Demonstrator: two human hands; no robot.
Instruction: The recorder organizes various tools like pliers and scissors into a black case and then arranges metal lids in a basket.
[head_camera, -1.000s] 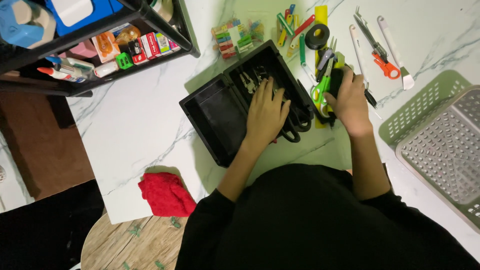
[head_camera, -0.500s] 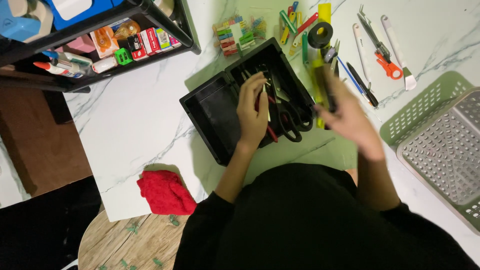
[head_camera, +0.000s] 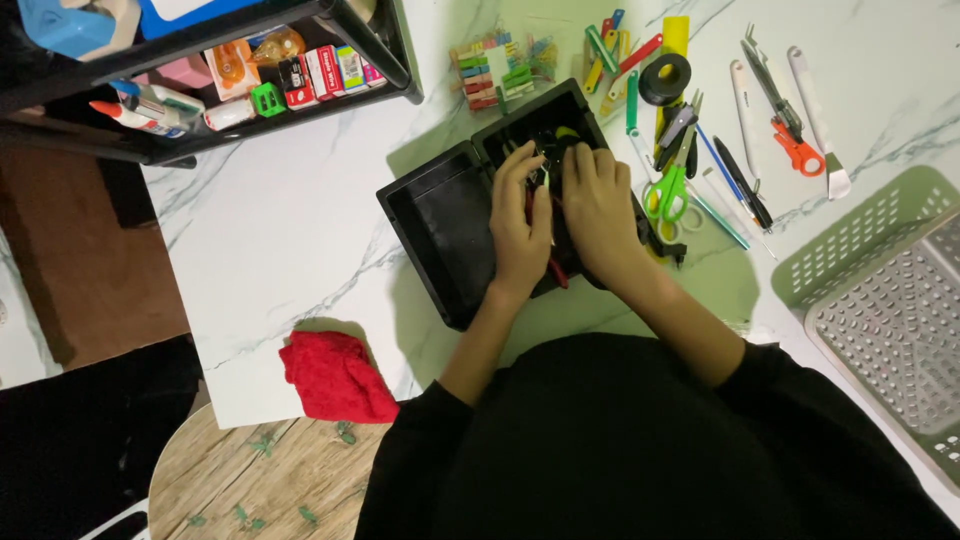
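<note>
My two bare hands and a black top, seen from above.

I wore a plain black garment that filled the lower middle of the view, loose and matte, with no print, buttons or seams that I could make out. Its sleeves were short or pushed up, ending near my elbows, so both forearms were uncovered. My left hand (head_camera: 522, 220) and my right hand (head_camera: 596, 205) were bare: no gloves. I could not tell whether I wore any ring, watch or bracelet, since nothing of the kind showed clearly at my wrists or fingers.
</note>
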